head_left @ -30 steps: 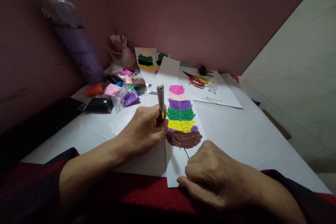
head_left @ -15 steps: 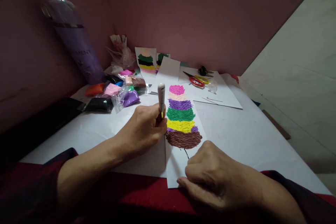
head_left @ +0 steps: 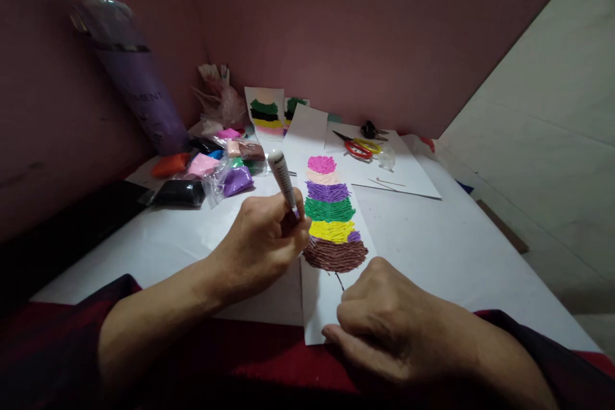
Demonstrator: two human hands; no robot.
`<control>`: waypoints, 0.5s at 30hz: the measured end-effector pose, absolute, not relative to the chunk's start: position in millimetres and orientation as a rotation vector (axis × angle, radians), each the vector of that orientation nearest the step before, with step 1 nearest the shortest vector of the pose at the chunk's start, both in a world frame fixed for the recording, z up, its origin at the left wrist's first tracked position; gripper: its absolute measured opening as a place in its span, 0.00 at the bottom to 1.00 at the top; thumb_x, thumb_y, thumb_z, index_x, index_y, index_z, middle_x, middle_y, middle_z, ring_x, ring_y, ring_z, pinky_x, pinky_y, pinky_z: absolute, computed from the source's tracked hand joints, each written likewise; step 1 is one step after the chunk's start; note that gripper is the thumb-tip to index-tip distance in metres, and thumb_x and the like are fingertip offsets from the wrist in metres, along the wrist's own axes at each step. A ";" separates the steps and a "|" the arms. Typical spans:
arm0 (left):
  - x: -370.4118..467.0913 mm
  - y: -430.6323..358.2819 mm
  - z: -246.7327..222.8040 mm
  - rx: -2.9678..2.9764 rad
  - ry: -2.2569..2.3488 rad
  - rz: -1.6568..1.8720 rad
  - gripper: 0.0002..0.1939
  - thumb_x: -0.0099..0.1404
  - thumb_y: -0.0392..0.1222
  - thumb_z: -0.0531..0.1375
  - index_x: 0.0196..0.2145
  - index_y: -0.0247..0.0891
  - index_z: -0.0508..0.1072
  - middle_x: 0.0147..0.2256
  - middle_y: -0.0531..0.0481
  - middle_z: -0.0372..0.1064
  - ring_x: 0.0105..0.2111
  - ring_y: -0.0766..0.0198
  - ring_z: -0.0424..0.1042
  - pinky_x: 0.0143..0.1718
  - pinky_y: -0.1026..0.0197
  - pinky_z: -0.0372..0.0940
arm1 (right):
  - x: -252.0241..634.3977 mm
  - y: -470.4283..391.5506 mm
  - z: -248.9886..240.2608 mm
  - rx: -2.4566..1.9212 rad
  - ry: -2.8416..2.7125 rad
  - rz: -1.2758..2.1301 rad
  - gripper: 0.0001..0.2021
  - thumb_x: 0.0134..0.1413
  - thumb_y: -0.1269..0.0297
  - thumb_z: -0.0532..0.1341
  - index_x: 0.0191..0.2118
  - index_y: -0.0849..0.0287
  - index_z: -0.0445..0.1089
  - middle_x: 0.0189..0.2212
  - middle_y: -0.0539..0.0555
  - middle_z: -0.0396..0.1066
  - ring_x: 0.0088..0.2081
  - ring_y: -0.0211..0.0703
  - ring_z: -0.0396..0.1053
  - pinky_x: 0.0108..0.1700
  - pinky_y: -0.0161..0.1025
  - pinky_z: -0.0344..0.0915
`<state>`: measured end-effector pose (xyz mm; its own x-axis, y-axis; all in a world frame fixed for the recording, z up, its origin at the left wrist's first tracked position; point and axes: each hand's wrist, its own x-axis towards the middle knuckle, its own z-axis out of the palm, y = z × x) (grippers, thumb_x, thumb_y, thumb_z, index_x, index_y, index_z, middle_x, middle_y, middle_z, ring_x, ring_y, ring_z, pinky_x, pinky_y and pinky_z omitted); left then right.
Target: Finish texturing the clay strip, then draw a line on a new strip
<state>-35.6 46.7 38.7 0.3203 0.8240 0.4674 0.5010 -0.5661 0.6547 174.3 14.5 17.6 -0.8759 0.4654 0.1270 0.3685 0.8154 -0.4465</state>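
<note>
Now the white pen (head_left: 282, 180) leans leftward; half a second ago it stood nearly upright. Nearest, the curled right hand (head_left: 387, 320) rests on the card (head_left: 317, 314); whether it grips, I cannot tell. Beyond, the left hand (head_left: 266, 240) pinches the pen beside the yellow band (head_left: 332, 231).

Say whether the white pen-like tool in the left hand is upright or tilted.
Tilted: the white pen-like tool slants, its top lying left of the part the left hand grips.
</note>
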 end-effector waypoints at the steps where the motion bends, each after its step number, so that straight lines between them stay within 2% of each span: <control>1: -34.5 46.2 37.5 2.171 1.166 1.107 0.09 0.61 0.32 0.57 0.24 0.37 0.64 0.18 0.58 0.57 0.18 0.73 0.55 0.20 0.68 0.54 | 174.3 14.6 17.4 -0.644 -2.771 0.605 0.19 0.63 0.66 0.54 0.19 0.59 0.58 0.15 0.43 0.53 0.19 0.32 0.43 0.25 0.37 0.45; 8: -27.9 44.6 29.7 2.105 1.077 1.086 0.08 0.60 0.30 0.56 0.24 0.36 0.65 0.18 0.59 0.56 0.18 0.73 0.54 0.19 0.69 0.53 | 173.7 15.2 17.1 -0.628 -2.762 0.593 0.19 0.62 0.67 0.54 0.18 0.59 0.57 0.14 0.43 0.53 0.18 0.32 0.43 0.25 0.38 0.45; 15: -26.5 45.0 25.2 2.127 1.026 1.050 0.07 0.58 0.27 0.55 0.25 0.35 0.65 0.19 0.58 0.60 0.19 0.74 0.56 0.20 0.69 0.53 | 173.8 16.0 16.4 -0.647 -2.766 0.637 0.17 0.58 0.69 0.55 0.19 0.59 0.54 0.16 0.42 0.50 0.20 0.32 0.41 0.25 0.37 0.43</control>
